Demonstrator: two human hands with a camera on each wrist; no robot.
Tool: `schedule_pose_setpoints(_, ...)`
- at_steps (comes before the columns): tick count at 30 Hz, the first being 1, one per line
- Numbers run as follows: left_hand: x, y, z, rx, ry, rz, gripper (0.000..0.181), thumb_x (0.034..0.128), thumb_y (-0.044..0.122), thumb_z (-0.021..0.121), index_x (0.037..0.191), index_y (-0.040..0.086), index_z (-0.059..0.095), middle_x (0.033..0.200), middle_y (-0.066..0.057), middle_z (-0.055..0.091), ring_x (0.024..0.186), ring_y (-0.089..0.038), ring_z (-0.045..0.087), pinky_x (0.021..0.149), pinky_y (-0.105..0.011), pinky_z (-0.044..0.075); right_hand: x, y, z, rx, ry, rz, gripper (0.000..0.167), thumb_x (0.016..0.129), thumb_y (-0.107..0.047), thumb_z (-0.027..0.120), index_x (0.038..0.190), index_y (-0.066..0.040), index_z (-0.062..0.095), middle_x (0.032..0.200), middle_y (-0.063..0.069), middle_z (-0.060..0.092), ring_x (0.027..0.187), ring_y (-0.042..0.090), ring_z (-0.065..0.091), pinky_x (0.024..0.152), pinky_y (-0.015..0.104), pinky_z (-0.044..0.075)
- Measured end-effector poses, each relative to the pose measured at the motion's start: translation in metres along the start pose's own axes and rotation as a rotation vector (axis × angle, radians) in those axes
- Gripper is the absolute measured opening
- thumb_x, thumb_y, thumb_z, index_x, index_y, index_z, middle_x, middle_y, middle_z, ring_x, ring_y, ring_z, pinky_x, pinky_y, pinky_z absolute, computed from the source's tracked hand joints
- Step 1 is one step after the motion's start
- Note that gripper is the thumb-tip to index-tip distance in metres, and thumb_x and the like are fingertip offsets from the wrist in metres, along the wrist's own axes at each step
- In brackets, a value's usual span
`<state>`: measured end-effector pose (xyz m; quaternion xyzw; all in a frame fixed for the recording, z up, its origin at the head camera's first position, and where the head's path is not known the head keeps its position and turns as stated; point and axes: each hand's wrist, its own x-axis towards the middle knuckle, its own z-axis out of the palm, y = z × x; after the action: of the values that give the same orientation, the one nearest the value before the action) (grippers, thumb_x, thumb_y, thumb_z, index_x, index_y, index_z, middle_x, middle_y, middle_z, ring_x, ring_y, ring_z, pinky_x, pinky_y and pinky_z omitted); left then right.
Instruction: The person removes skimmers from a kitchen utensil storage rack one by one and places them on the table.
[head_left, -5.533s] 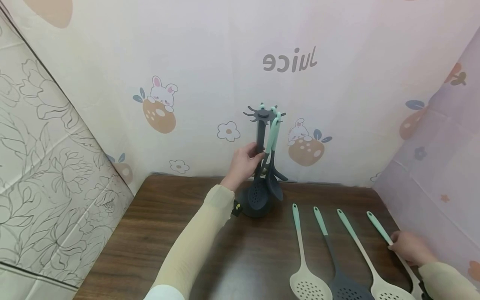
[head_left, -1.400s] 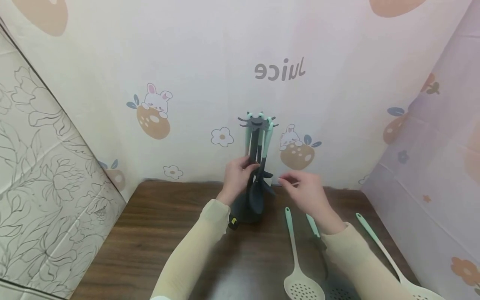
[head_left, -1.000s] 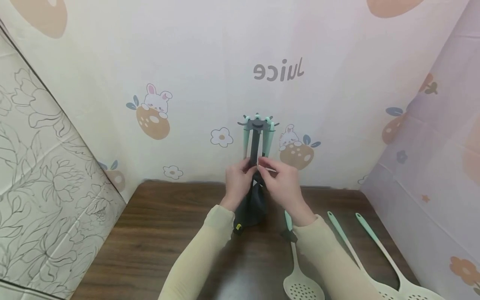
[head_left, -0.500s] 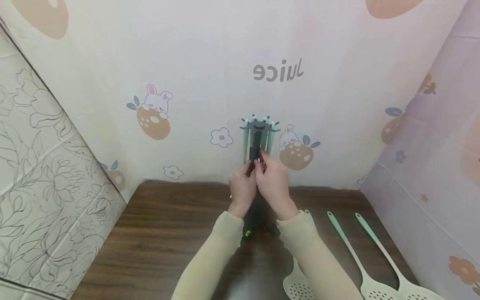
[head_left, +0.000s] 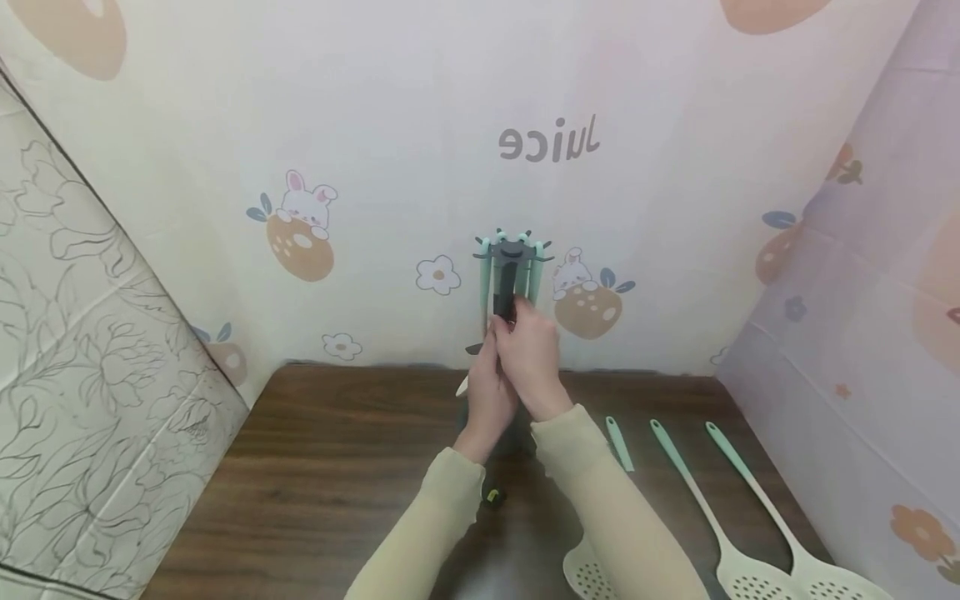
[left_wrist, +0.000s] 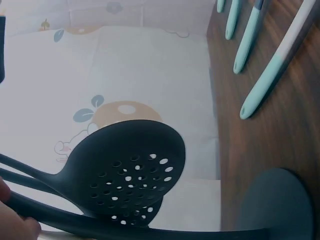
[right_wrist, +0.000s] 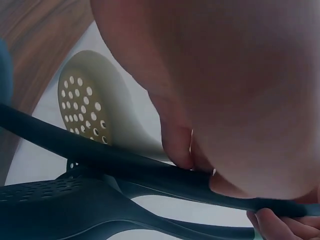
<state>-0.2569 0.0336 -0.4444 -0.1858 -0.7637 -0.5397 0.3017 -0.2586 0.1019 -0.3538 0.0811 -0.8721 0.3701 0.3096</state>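
A dark utensil stand (head_left: 512, 250) with a hooked top stands near the back wall, mint-green handles hanging round it. My left hand (head_left: 489, 404) grips its dark pole (left_wrist: 115, 225) low down, above the round base (left_wrist: 280, 205). Just higher, my right hand (head_left: 528, 354) holds the same pole, thumb in front. In the left wrist view a dark skimmer (left_wrist: 135, 155) hangs beside the pole. A cream skimmer (right_wrist: 82, 100) and dark utensils hang there in the right wrist view, where a hand close to the camera hides much. In the head view the hands hide most of the pole.
On the wooden table (head_left: 337, 467), at right, lie two cream skimmers (head_left: 761, 575) side by side. A mint handle (head_left: 618, 443) shows beside the right sleeve, and another cream perforated head (head_left: 585, 575) is half covered by it. Patterned cloth walls enclose the back and sides.
My right hand has left the rightmost utensil on the table and come to the stand's pole, beside the left hand. The hanging utensils have turned round the pole. The left hand has slid lower.
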Motion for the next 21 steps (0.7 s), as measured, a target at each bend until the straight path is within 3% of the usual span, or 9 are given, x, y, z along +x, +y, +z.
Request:
schedule_pose_setpoints(8, -0.0003, 0.0000, -0.0054, -0.101, -0.028, 0.019, 0.049, 0.1095, 0.021, 0.036, 0.157, 0.020, 0.028, 0.151, 0.002, 0.046, 0.136, -0.013, 0.045, 0.109, -0.032, 0.038, 0.0041, -0.0029, 0.0069, -0.004, 0.064, -0.001, 0.021, 0.087, -0.012, 0.076, 0.100, 0.001, 0.065, 0.095, 0.020, 0.073, 0.085, 0.035, 0.072, 0.072, 0.047, 0.058)
schedule_pose_setpoints(21, -0.0037, 0.0054, -0.0048, -0.093, -0.031, -0.003, 0.049, 0.1092, 0.015, 0.035, 0.158, 0.014, 0.026, 0.155, -0.002, 0.040, 0.140, -0.015, 0.039, 0.111, -0.035, 0.035, 0.0067, 0.0020, 0.0006, -0.016, 0.019, -0.004, 0.018, 0.088, -0.012, 0.076, 0.097, 0.002, 0.066, 0.089, 0.019, 0.073, 0.082, 0.037, 0.071, 0.069, 0.047, 0.057)
